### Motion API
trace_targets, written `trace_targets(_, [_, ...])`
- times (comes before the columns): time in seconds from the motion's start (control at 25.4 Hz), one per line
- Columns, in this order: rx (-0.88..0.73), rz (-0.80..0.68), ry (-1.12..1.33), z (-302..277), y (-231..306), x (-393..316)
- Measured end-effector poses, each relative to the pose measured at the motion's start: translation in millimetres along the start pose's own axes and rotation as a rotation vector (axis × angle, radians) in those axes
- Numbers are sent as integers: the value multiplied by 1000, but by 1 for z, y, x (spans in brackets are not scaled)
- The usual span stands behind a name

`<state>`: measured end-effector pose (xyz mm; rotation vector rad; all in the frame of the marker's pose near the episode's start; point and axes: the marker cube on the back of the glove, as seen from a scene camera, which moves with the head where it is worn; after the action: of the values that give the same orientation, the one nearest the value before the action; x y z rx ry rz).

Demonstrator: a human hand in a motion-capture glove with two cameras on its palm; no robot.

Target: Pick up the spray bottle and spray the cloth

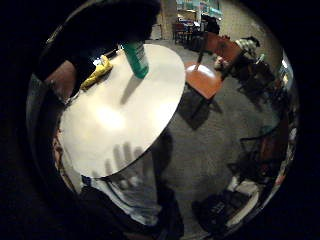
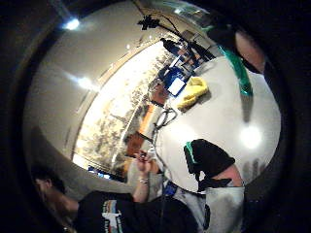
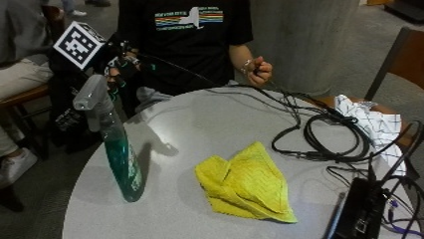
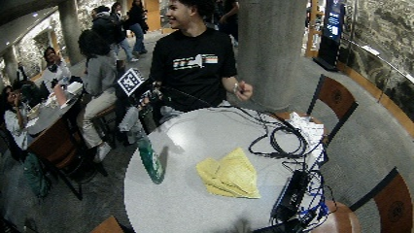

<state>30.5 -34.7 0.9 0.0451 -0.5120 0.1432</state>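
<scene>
spray bottle [image 3: 116, 149]: standing upright near the round table's [image 3: 179, 149] edge, holding green liquid | gloved right hand [image 3: 118, 62]: hovering just above its grey trigger head, whether fingers are curled I cannot tell | yellow cloth [image 3: 248, 181]: lying crumpled mid-table, apart from bottle | bare left hand [image 3: 260, 69]: pinching a cable

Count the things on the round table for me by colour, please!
Green: 1, the spray bottle.
Yellow: 1, the cloth.
White: 1, the checked cloth.
Black: 2, the cable bundle and the black box.
Total: 5.
</scene>
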Motion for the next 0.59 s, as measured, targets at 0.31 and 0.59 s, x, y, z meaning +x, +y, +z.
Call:
trace_targets(0.31, [7,98,-342,5,4,12])
trace_targets(0.59, [30,86,-494,7,19,27])
